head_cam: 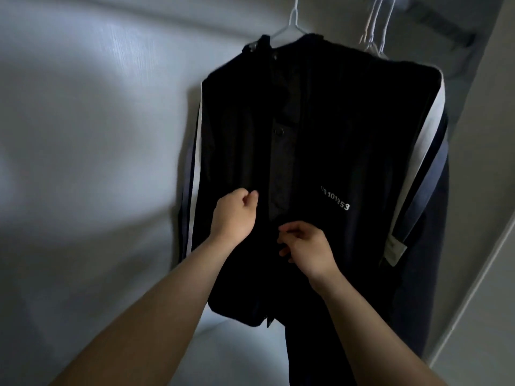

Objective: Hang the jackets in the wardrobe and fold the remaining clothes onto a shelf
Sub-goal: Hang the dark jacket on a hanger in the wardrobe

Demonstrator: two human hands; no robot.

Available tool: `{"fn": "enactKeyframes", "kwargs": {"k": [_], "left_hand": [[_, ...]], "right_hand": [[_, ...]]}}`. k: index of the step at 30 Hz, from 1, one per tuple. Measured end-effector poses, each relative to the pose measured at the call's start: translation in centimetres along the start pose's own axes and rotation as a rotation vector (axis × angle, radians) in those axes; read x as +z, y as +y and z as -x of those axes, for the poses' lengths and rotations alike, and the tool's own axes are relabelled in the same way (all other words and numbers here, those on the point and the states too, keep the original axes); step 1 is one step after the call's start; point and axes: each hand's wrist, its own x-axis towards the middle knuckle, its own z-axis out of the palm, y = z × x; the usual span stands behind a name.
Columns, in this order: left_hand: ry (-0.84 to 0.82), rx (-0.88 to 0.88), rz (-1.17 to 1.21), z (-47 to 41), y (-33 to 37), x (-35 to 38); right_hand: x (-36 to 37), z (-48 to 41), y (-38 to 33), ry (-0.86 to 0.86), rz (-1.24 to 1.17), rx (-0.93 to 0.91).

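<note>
A black jacket (pixel 334 129) with white and blue-grey sleeve stripes and small white lettering on the chest hangs on a white wire hanger (pixel 292 22) inside the wardrobe. My left hand (pixel 235 213) pinches the left edge of the jacket's front placket near mid-height. My right hand (pixel 305 246) sits just below and to the right, fingers curled at the opposite front edge; whether it grips the cloth is unclear. The jacket's front is partly open near the collar.
Empty white wire hangers (pixel 376 29) hang to the right of the jacket. Behind it is the wardrobe's pale back wall (pixel 97 135). A light side panel (pixel 487 218) rises at the right. A dark garment (pixel 434 246) hangs behind the jacket's right sleeve.
</note>
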Motion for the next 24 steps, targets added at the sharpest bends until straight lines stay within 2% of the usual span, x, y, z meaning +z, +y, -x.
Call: {"fn": "enactKeyframes", "kwargs": {"k": [3,5,8,11,13,17,19,24], "left_hand": [[-0.095,-0.222,-0.005,4.5,-7.1,3.2],[-0.161,-0.431,0.015,7.7,-11.9,5.6],[-0.257,-0.8,0.202,12.8,-17.1,9.0],[-0.256,-1.102,0.391,16.7,-20.1,11.6],[-0.245,-1.226,0.498,18.4,-21.5,12.7],[-0.19,-1.255,0.826,20.9,-22.9,13.7],[-0.194,-1.216,0.981,21.1,-22.8,14.0],[-0.135,-1.13,0.971,20.4,-22.3,13.5]], "right_hand": [[0.1,1.4,4.9,-0.134,0.112,0.153],[0.3,2.5,8.5,-0.218,0.161,0.277],[0.9,3.7,13.7,-0.311,0.174,0.449],[1.7,4.7,18.1,-0.299,0.184,0.605],[2.4,5.2,20.7,-0.265,0.189,0.662],[3.1,5.4,24.4,-0.184,0.144,0.668],[3.4,5.2,25.8,-0.156,0.118,0.663],[5.0,4.9,28.1,-0.109,-0.023,0.62]]}}
